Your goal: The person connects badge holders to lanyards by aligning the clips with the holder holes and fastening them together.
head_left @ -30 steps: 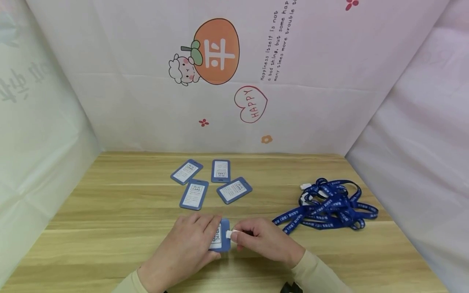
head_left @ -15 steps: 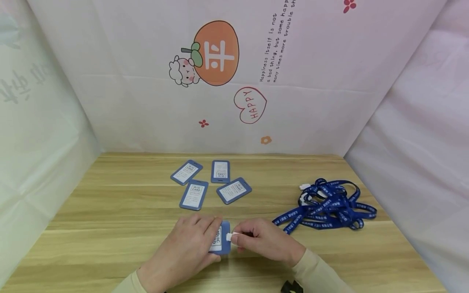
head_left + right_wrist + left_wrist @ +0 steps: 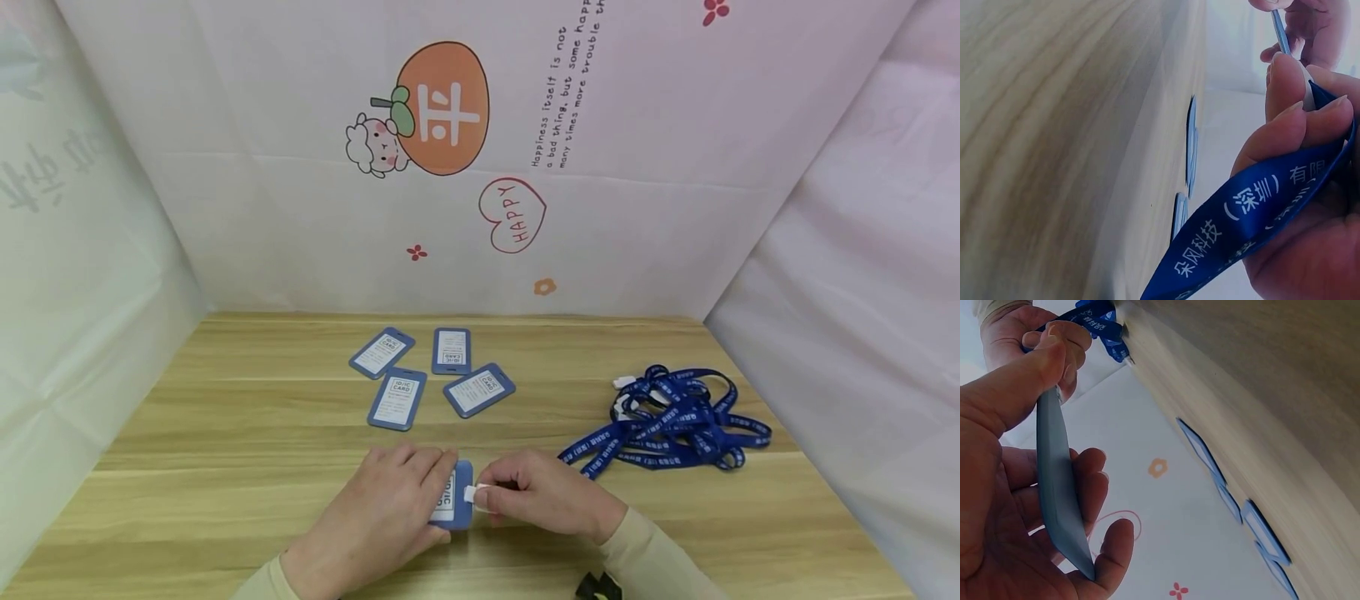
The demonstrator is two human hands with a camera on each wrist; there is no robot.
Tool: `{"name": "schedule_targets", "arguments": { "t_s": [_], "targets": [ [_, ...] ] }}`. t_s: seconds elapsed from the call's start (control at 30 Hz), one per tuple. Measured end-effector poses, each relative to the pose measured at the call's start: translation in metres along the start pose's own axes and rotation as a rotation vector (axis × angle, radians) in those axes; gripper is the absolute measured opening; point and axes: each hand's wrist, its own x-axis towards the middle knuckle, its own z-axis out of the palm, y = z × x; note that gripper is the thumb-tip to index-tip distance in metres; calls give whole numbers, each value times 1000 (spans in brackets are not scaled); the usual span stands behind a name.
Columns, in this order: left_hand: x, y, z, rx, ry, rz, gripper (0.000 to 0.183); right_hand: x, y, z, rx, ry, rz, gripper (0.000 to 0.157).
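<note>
My left hand [image 3: 390, 508] holds a blue badge holder [image 3: 463, 517] by its edges, thumb on the near side and fingers on the far side. In the left wrist view the badge holder [image 3: 1054, 481] appears edge-on. My right hand [image 3: 543, 497] pinches a white clip [image 3: 471, 493] against the holder's right end; whether it passes through the slot cannot be told. From that clip a blue lanyard strap [image 3: 1229, 212] with white lettering runs through the right hand's curled fingers. The palm hides part of the holder's "ID/IC CARD" insert.
Several other blue badge holders [image 3: 397, 400] lie flat beyond the hands on the wooden table [image 3: 225, 467]. To the right is a tangled heap of blue lanyards [image 3: 686, 425] with white clips. A black object [image 3: 598, 586] shows at the bottom edge, near the right sleeve.
The badge holder and clip have shifted slightly toward the person. Both hands keep their grip, and the loose holders and lanyard heap stay put.
</note>
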Motion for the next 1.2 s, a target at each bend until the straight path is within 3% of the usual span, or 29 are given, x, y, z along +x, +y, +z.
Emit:
{"name": "schedule_targets", "arguments": {
  "t_s": [0.43, 0.8, 1.03, 1.2],
  "targets": [
    [2, 2, -2, -9, -74, 20, 81, 1, 1, -3, -51, -64, -24, 25],
    [1, 1, 0, 12, -47, 9, 81, 1, 3, 0, -38, -40, 19, 22],
    [1, 1, -1, -38, -77, -14, 80, 1, 3, 2, -48, -33, 18, 22],
    [1, 0, 0, -35, -54, -10, 79, 0, 2, 1, -29, -9, 36, 22]
  ]
}}
